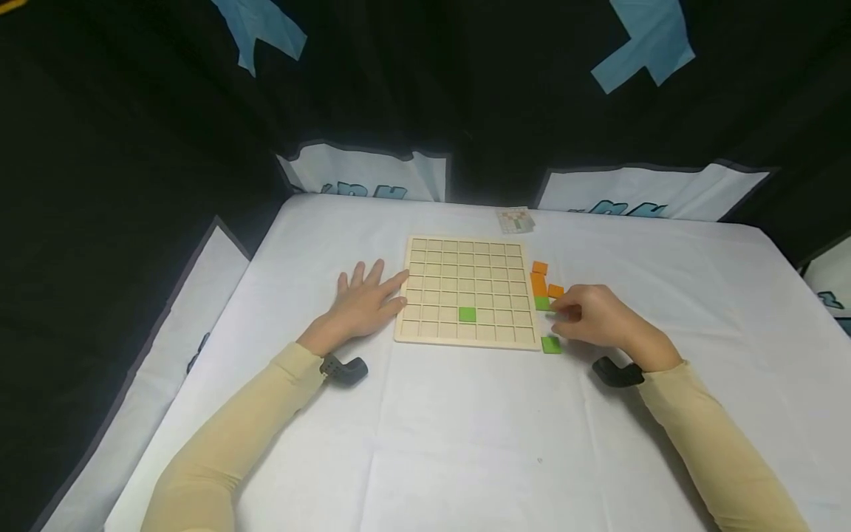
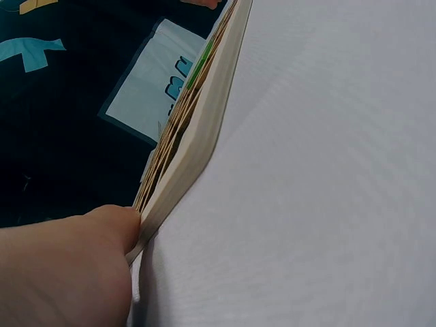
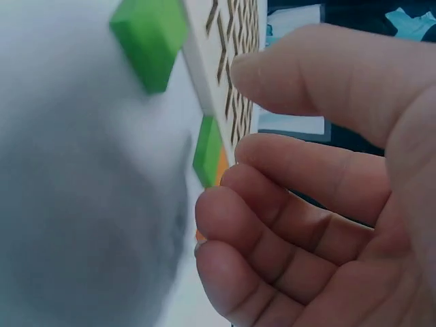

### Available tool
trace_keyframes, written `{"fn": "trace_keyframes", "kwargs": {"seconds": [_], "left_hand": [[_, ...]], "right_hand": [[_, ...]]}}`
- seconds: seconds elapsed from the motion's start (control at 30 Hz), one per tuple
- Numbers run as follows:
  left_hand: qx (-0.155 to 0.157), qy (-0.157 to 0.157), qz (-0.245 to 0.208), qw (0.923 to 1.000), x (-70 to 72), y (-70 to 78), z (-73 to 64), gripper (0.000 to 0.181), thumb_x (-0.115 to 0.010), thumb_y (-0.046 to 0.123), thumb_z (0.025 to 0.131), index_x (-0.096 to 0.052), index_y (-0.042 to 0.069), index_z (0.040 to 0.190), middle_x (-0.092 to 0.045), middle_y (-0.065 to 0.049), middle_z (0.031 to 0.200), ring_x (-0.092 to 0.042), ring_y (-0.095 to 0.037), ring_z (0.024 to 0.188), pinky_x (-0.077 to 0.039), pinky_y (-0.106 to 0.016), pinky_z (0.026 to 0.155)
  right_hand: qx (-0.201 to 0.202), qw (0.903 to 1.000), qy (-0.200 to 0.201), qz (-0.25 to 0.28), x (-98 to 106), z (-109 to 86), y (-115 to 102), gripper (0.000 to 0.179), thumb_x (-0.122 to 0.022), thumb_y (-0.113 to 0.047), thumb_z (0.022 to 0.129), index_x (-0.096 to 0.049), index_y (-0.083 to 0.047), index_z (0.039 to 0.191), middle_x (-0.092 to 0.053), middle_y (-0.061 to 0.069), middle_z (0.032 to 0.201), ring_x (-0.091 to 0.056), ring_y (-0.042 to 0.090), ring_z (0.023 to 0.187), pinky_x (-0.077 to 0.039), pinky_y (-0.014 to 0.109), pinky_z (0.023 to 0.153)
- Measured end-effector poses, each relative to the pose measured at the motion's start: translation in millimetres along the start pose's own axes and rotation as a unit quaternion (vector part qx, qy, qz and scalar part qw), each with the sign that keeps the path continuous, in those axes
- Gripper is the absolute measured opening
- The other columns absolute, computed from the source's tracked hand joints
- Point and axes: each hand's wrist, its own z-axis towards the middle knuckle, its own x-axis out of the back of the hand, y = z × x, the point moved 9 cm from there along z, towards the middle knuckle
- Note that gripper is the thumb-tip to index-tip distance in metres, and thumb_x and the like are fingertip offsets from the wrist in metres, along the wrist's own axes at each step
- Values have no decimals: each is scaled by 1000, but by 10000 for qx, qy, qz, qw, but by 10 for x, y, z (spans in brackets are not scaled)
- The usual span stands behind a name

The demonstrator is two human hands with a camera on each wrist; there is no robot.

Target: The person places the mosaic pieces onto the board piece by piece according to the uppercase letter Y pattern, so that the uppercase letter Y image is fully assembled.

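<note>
A pale wooden grid board point(image 1: 432, 334) lies on the table, with one green square tile point(image 1: 467, 315) in a cell near its front edge. My left hand point(image 1: 362, 307) has its fingers spread, with fingertips at the board's left edge. Right of the board, my right hand point(image 1: 595, 318) is low over the table with fingers loosely curved. Thumb and forefinger stand apart in the right wrist view, and nothing shows between them. Its fingertips are beside a second green tile point(image 1: 542, 304). Another green tile point(image 3: 151, 41) lies nearer me, off the board's front right corner.
Several orange tiles point(image 1: 538, 284) lie along the board's right side, beyond the green ones. Behind the board is a small printed card point(image 1: 515, 220). A white cloth point(image 1: 465, 443) covers the table, and black curtains point(image 1: 425, 81) hang at the back and left.
</note>
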Motion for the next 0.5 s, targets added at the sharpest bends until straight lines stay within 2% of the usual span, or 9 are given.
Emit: {"fn": "trace_keyframes", "kwargs": {"seconds": [0.3,0.5], "left_hand": [[-8,0,-18,10000,10,12,-16,61,-35,53,106,-24,33,163,-2,-21,172,7,-51,156,6,-73,121],[-40,6,2,10000,8,23,-4,61,-34,53,106,-24,32,163,-3,-20,172,7,-52,156,5,-73,121]], "right_hand": [[-177,9996,-185,128,-58,-107,60,37,-83,-10,75,-77,4,108,-74,10,95,-57,14,77,-50,26,68],[-395,9978,-487,228,-135,-121,43,42,-85,-13,73,-76,2,112,-74,11,104,-59,16,81,-53,29,73]]}}
